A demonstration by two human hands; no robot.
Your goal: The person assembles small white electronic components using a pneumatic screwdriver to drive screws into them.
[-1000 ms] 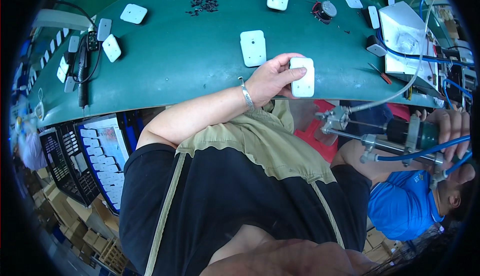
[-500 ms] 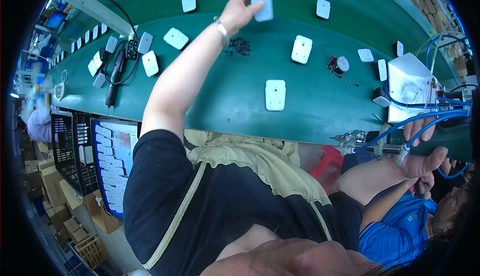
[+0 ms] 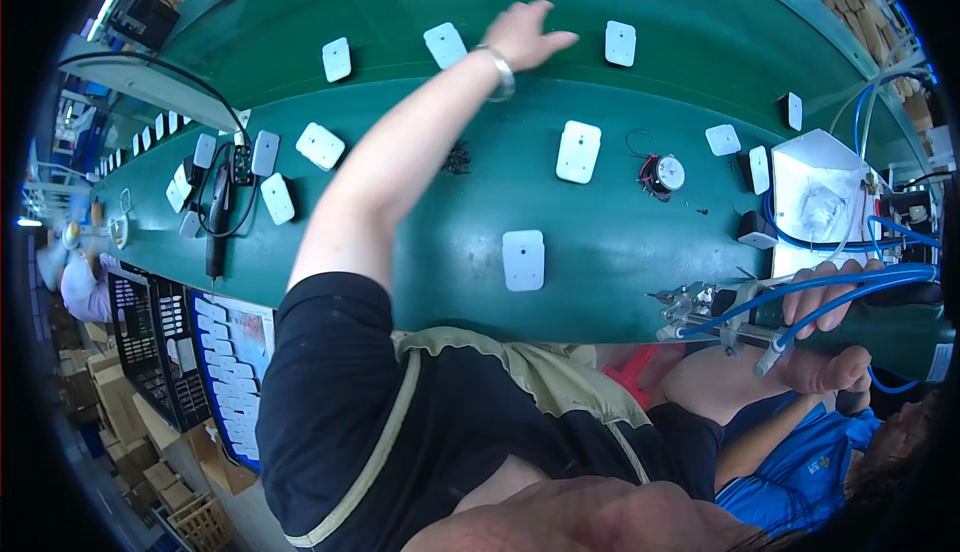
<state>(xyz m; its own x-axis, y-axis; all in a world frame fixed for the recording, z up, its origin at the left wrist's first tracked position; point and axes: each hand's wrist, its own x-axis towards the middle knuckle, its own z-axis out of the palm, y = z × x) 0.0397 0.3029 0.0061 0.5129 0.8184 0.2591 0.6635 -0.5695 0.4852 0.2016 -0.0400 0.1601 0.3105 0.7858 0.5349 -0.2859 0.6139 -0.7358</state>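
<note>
My left hand (image 3: 530, 37) is stretched over the far part of the green bench, fingers and thumb apart, holding nothing. Just left of its wrist rests a white rounded rectangular piece (image 3: 443, 44) with small holes. Similar white pieces stand or lie around, among them one (image 3: 620, 44) to the right of the hand and one (image 3: 523, 261) near the front edge. My right hand (image 3: 825, 367) is at the right, its thumb and fingers around a dark green machine body (image 3: 870, 322) with a metal front and blue air tubes; part of the hand is hidden.
A black power screwdriver (image 3: 217, 222) lies at the left beside more white pieces. Small dark parts (image 3: 456, 159) lie mid-bench. A round motor-like part (image 3: 664, 174) with wires and a white box (image 3: 820, 182) stand right. A co-worker in blue (image 3: 800, 472) sits nearby.
My left hand has let go of the white piece, which now rests at the back of the bench, and has moved to its right. My right hand stays at the machine body. The view has shifted.
</note>
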